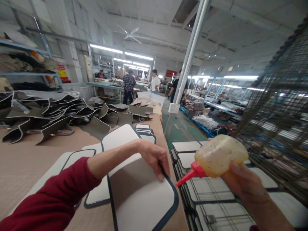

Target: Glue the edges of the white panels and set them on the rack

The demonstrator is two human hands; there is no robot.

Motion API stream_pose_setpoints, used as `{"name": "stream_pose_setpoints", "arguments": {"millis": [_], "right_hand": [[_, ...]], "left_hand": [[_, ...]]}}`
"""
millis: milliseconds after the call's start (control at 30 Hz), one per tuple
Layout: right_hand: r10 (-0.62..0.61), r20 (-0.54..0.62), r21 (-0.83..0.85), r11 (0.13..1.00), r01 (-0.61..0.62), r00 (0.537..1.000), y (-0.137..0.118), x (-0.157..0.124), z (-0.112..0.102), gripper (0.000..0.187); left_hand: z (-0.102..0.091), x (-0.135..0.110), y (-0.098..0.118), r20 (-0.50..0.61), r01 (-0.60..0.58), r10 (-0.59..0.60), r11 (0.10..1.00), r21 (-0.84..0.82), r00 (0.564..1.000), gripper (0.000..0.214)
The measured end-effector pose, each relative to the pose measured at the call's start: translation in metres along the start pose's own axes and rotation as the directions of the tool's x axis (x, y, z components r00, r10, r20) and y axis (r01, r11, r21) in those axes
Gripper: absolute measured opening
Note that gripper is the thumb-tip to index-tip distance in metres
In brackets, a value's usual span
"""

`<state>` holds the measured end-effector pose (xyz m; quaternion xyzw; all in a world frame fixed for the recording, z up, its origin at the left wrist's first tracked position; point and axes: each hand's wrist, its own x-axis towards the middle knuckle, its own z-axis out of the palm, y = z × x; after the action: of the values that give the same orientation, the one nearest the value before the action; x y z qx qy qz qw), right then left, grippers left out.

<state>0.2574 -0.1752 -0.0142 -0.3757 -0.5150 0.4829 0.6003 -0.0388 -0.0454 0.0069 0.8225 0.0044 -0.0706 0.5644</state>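
Observation:
My left hand (155, 157) pinches the dark-bound edge of a white panel (141, 192) with rounded corners, its near part tilted up off the table. In my right hand (243, 179) is a squeeze bottle (221, 155) of yellowish liquid with a red nozzle. The nozzle points down and left, its tip close to the panel's dark edge; whether they touch I cannot tell. More white panels (98, 189) with dark binding lie under and beside the held one.
Grey-brown folded pieces (57, 112) are heaped on the brown table (14, 160). Stacked white panels (211, 189) stand right of its edge. A metal post (190, 54) with a socket box (173, 108) rises ahead. Wire mesh (276, 86) is at right. Several people (130, 85) stand farther back.

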Motion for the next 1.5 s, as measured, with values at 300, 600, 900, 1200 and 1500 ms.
{"name": "stream_pose_setpoints", "arguments": {"millis": [300, 600, 900, 1200, 1500], "right_hand": [[0.010, 0.002, -0.048, 0.999, -0.010, 1.000, 0.005, 0.007, 0.012, 0.063], [-0.049, -0.017, -0.086, 0.995, 0.047, 0.999, 0.002, 0.018, 0.032, 0.065], [-0.018, -0.049, -0.083, 0.996, 0.014, 0.999, 0.001, 0.006, 0.033, 0.066], [-0.018, -0.156, -0.086, 0.996, 0.004, 0.988, -0.015, -0.009, 0.056, 0.075], [-0.067, -0.204, -0.149, 0.988, 0.037, 0.977, -0.017, -0.019, 0.056, 0.082]], "left_hand": [[-0.004, -0.004, -0.003, 0.008, 0.015, -0.015, 1.000, -0.014, 1.000, 0.057], [-0.006, -0.010, -0.001, 0.018, -0.015, 0.015, 1.000, -0.010, 1.000, 0.056], [-0.005, -0.017, -0.002, -0.004, 0.008, -0.008, 1.000, -0.004, 1.000, 0.055], [-0.005, -0.022, -0.001, -0.036, -0.019, 0.018, 1.000, -0.009, 0.999, 0.055], [-0.007, -0.033, 0.001, -0.092, 0.002, 0.000, 1.000, 0.027, 0.996, 0.054]]}}
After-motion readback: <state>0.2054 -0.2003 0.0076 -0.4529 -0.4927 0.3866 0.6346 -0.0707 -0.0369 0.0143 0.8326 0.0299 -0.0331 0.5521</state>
